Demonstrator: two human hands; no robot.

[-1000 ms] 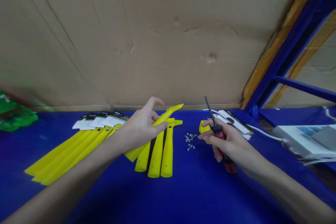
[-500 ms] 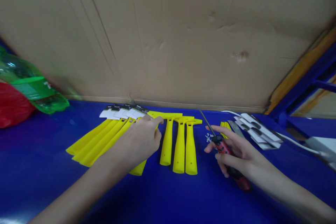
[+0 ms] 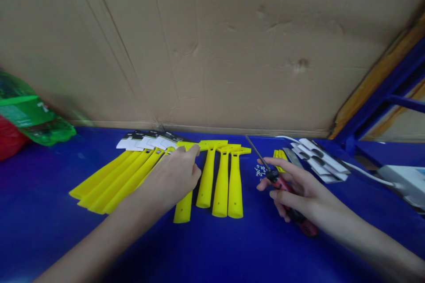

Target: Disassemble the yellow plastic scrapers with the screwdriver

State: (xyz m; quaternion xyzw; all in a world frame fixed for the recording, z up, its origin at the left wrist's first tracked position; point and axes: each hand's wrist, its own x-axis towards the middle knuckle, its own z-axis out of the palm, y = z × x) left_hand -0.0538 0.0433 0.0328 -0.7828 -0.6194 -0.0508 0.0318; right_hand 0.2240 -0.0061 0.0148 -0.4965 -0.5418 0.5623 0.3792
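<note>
My left hand (image 3: 174, 172) is closed around the head end of a yellow scraper handle (image 3: 182, 212), and the lower end of the handle sticks out below my palm. Just right of it, three yellow T-shaped handles (image 3: 220, 185) lie side by side. On the left, several more yellow handles (image 3: 106, 179) are fanned out, with black-and-white covers (image 3: 142, 141) over their heads. In my right hand (image 3: 299, 185) is a red and black screwdriver (image 3: 282, 185), its shaft pointing up and left. Small screws (image 3: 260, 170) lie beside my right fingers.
Behind my right hand are small yellow parts (image 3: 280, 155), metal blades (image 3: 292, 158) and a stack of black-and-white covers (image 3: 322, 161). A white cable (image 3: 372, 173) runs to a pale box (image 3: 403, 179). A green bottle (image 3: 29, 112) and a red bag (image 3: 9, 137) sit left. Cardboard (image 3: 212, 53) stands behind.
The handle in my left hand has swung nearer to the three handles, its lower end moving right. The view has shifted slightly to the right. My right hand still holds the screwdriver.
</note>
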